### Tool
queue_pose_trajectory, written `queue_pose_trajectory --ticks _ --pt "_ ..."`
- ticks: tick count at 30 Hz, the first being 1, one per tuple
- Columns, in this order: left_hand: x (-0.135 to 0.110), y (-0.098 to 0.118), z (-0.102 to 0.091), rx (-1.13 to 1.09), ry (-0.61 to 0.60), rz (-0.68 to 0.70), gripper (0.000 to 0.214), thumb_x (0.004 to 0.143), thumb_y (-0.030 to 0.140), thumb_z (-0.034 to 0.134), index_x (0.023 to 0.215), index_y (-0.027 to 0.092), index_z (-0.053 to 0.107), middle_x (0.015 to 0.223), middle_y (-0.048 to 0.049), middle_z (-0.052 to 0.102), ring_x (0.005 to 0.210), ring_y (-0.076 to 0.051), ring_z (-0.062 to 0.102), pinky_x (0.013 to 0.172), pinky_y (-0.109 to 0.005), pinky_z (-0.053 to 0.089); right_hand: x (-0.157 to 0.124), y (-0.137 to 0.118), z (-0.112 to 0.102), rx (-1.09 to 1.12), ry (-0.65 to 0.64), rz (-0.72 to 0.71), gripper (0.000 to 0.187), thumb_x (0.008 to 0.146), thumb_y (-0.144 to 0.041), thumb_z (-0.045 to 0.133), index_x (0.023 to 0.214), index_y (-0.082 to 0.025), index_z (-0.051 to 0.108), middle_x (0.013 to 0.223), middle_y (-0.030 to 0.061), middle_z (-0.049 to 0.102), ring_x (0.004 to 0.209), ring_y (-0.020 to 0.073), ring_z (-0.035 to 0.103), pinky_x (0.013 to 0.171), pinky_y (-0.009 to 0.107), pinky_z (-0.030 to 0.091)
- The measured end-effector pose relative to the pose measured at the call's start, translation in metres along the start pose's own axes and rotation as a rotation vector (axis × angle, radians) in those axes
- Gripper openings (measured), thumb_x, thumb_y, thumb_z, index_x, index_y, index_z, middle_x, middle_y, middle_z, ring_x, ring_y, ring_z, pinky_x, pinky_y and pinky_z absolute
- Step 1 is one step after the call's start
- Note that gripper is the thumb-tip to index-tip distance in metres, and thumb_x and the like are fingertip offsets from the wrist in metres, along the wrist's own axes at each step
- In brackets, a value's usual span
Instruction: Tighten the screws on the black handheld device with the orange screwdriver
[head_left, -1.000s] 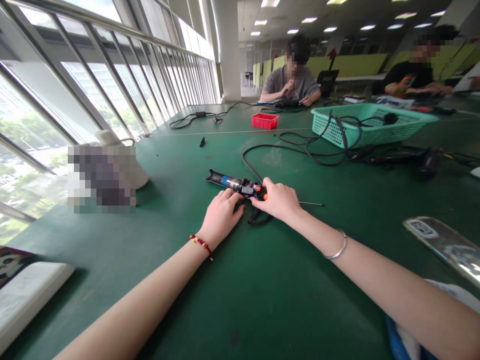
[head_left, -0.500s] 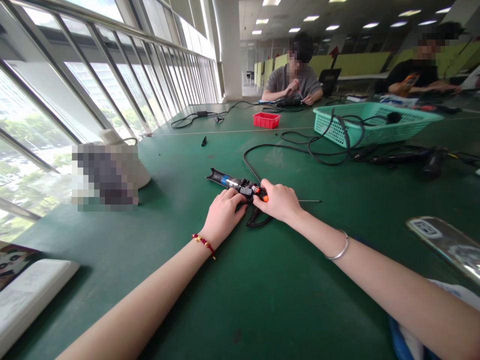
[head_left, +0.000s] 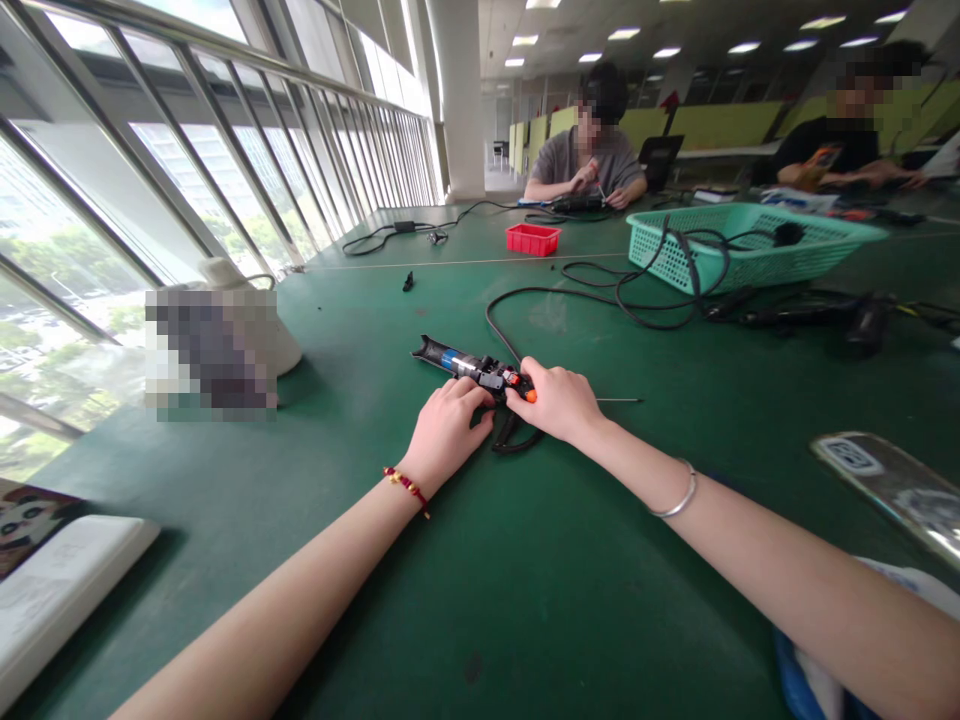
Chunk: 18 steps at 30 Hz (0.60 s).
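An opened black device [head_left: 459, 363] with a blue cylinder and orange parts inside lies on the green table [head_left: 480, 580]. A black cable [head_left: 501, 335] runs from it toward the back. My left hand [head_left: 448, 432] rests on the device's near side, fingers curled against it. My right hand [head_left: 556, 401] is closed around the device's right end, fingertips pinching near an orange piece. A thin metal rod [head_left: 619, 401] lies on the table just right of my right hand.
A teal basket [head_left: 750, 245] with cables stands at the back right, a red tray [head_left: 532, 240] behind. A phone [head_left: 885, 490] lies at right, a white box [head_left: 60, 590] at near left. Two other people sit working at the far end.
My hands have stayed on the device; the fingers have shifted only slightly. The view has drifted a little.
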<state>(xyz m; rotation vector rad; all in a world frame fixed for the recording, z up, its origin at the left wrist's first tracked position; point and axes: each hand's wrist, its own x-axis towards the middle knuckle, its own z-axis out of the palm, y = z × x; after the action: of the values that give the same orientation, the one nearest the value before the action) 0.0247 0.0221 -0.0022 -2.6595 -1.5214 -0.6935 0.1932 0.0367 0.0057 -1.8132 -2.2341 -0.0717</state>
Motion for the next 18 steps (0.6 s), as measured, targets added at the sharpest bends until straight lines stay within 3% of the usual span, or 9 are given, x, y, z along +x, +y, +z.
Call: queue_pose_trajectory --ticks 8,13,18 --pt "-0.0002 -0.0003 0.0002 -0.025 0.031 0.047 0.007 0.079 0.016 0.052 0.078 0.018 0.058 0.085 -0.0035 0.06 0.082 -0.019 0.054 0.074 -0.03 0.046 0.0002 0.0011 0.0007 -0.005 0.005 -0.004 0.028 0.081 -0.047 0.039 0.092 -0.023 0.05 0.073 0.0039 0.067 0.066 0.0227 0.064 0.049 0.027 0.025" --pt "-0.0006 0.0008 0.0003 -0.15 0.203 0.037 0.008 0.077 0.012 0.052 0.079 0.018 0.056 0.08 -0.0009 0.061 0.079 -0.016 0.057 0.073 -0.027 0.047 -0.0001 0.0007 0.0 -0.001 0.004 -0.003 0.028 0.081 -0.047 0.04 0.091 -0.023 0.05 0.073 0.0038 0.067 0.065 0.0222 0.063 0.049 0.027 0.025" --pt "0.0015 -0.0031 0.0 -0.274 0.345 -0.068 0.023 0.079 0.012 0.049 0.098 0.019 0.059 0.087 -0.0023 0.06 0.08 -0.014 0.057 0.074 -0.026 0.048 -0.0009 0.0002 -0.0008 0.006 0.0 -0.006 0.028 0.081 -0.047 0.041 0.091 -0.023 0.05 0.072 0.0031 0.067 0.064 0.0211 0.063 0.048 0.027 0.024"
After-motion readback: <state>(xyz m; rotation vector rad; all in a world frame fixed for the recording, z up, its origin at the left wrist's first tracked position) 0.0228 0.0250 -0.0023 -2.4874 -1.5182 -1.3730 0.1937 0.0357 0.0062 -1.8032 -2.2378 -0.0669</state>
